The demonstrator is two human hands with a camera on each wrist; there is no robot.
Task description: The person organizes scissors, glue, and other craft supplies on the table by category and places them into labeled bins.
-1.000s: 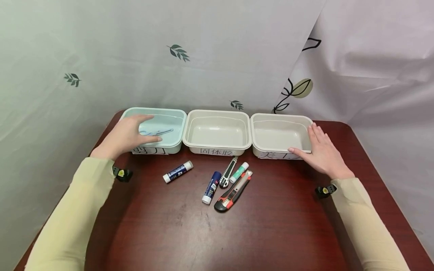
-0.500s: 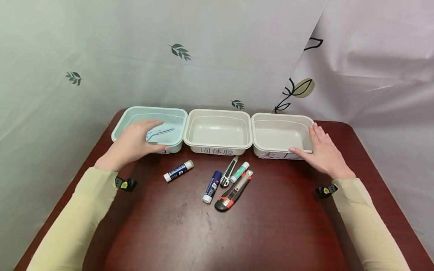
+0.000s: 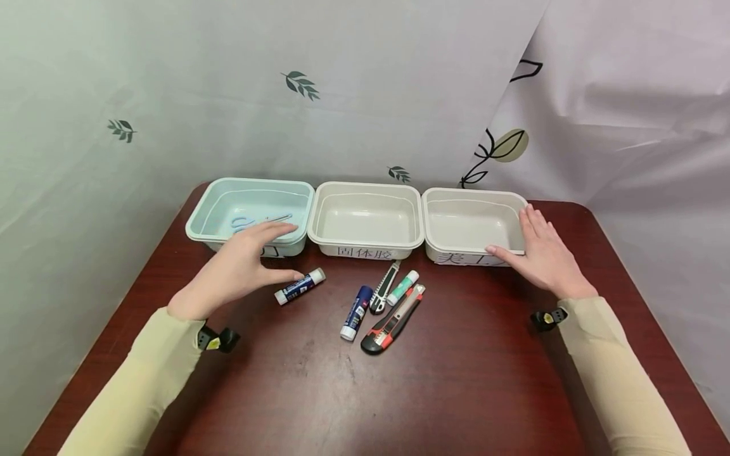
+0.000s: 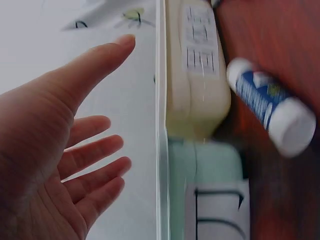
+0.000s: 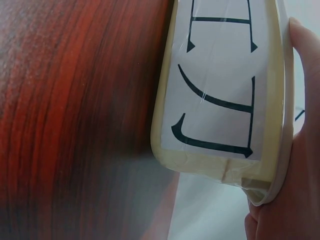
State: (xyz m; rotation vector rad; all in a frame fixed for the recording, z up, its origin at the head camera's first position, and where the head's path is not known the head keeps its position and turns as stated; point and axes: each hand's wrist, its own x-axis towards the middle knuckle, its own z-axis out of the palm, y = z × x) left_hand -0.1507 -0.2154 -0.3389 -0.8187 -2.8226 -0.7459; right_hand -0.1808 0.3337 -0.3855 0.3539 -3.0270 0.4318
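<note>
My left hand (image 3: 239, 266) hovers in front of the pale blue bin (image 3: 196, 229), thumb and fingers spread, with nothing between them. Near its thumb tip in the head view lies a blue glue stick with white ends (image 3: 300, 287); the left wrist view shows this glue stick (image 4: 260, 100) apart from the hand. Light blue scissors (image 3: 242, 221) lie inside the pale blue bin, partly hidden by my fingers. At the right, my right hand (image 3: 547, 259) rests on the corner of the right cream bin (image 3: 473, 196), fingers extended along its side and thumb at the front rim.
Between the other bins stands a middle cream bin (image 3: 365, 240) with a paper label. On the table (image 3: 456, 380) lie another blue glue stick (image 3: 357, 313), a small green glue stick (image 3: 403, 288), a black-and-white utility knife (image 3: 384, 288) and a red-and-black utility knife (image 3: 392, 322).
My left hand has moved from over the pale blue bin toward the front and right, nearer the left glue stick. More of the scissors shows. The right hand stays on its bin.
</note>
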